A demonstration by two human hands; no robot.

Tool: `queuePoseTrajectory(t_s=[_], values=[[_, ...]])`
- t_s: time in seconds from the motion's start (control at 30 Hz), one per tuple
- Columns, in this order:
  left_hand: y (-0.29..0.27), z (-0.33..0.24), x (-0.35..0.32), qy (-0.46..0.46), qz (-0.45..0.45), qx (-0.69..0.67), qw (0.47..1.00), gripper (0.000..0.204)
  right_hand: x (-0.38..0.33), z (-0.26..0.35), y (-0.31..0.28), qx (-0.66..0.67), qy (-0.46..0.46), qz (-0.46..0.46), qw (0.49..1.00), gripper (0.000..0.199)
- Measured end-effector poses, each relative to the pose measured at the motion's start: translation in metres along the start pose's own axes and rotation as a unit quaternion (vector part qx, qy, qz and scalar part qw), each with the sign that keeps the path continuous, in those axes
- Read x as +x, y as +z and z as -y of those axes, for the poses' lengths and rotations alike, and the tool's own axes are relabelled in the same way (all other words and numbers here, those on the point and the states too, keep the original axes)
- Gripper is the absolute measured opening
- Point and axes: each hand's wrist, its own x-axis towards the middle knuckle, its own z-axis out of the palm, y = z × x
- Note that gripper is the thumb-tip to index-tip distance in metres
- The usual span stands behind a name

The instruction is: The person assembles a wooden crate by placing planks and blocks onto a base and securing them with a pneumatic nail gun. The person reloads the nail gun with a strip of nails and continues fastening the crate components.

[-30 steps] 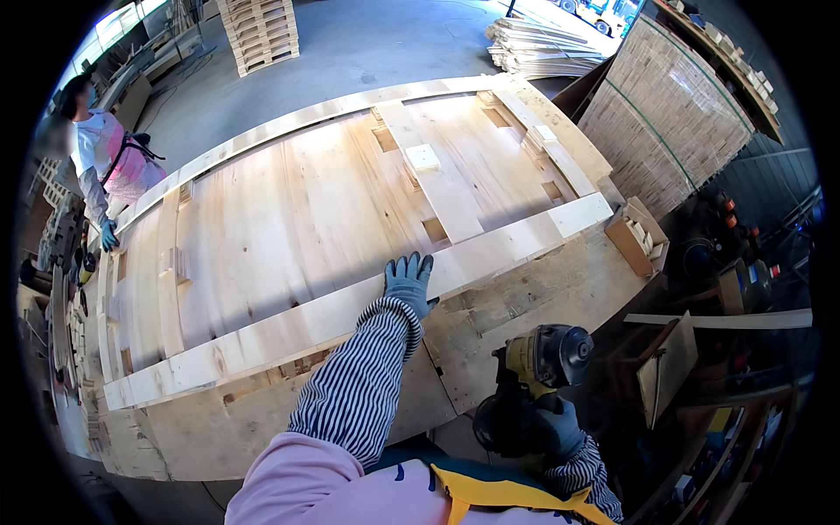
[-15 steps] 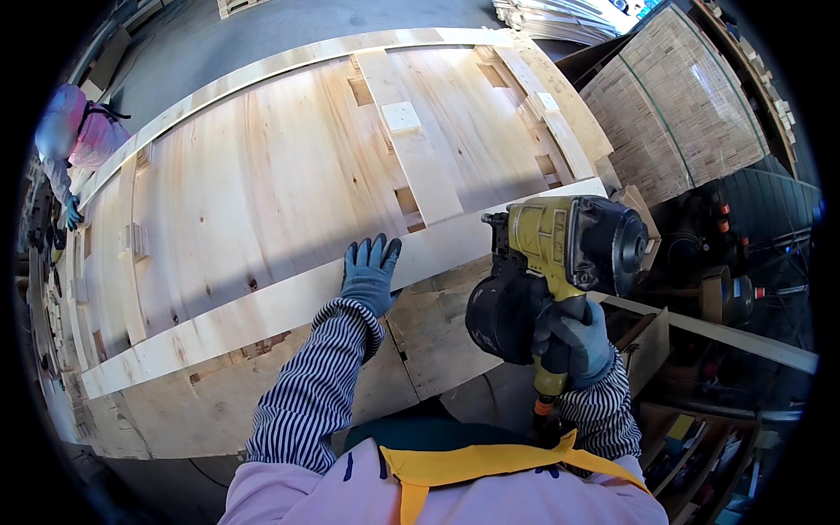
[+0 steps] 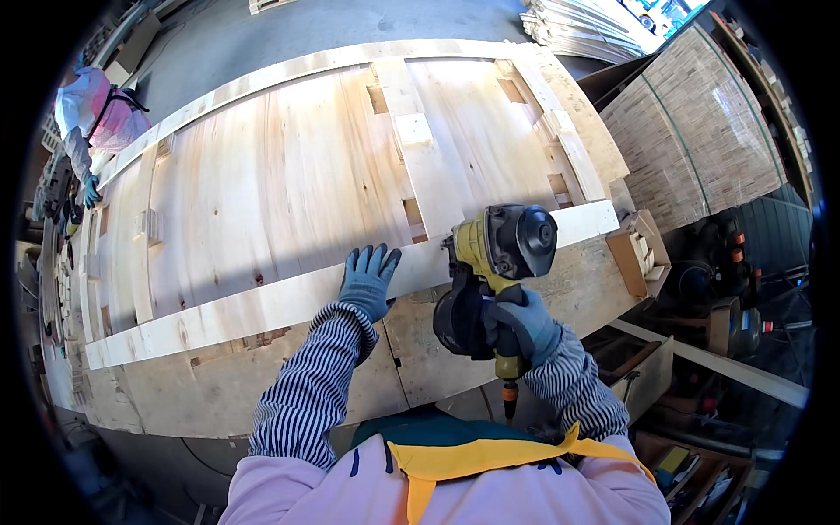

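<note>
My right hand (image 3: 528, 325), in a blue work glove, grips the handle of a yellow and black coil nail gun (image 3: 492, 254). The nose of the nail gun is over the near long board (image 3: 236, 309) of a wooden pallet-like frame; whether it touches the wood I cannot tell. With fingers spread, my gloved left hand (image 3: 367, 284) lies flat on that same board, to the left of the tool. Behind the board are wide wooden panels (image 3: 289, 166), crossed by a plank (image 3: 429, 175) with a small block (image 3: 413, 130) on it.
A co-worker (image 3: 101, 114) bends at the far left corner of the frame. A cardboard box (image 3: 637, 262) of wood pieces sits by the right corner. Behind it stands a strapped stack of wood blocks (image 3: 700, 122). The frame rests on a worn wooden workbench (image 3: 289, 394).
The nail gun in my right hand has moved left, closer to my left hand and over the near board. My left hand stays on the board. The view has shifted slightly.
</note>
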Motion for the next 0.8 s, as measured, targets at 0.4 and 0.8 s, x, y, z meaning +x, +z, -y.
queuePoseTrajectory(t_s=[0.4, 0.8], values=[[-0.001, 0.006, 0.007, 0.000, -0.012, 0.004, 1.000, 0.089, -0.031, -0.017, -0.011, -0.004, 0.004, -0.028, 1.000, 0.012], [0.003, -0.017, -0.004, -0.015, -0.022, 0.011, 1.000, 0.097, -0.165, -0.107, -0.100, -0.018, 0.103, -0.172, 0.979, 0.021]])
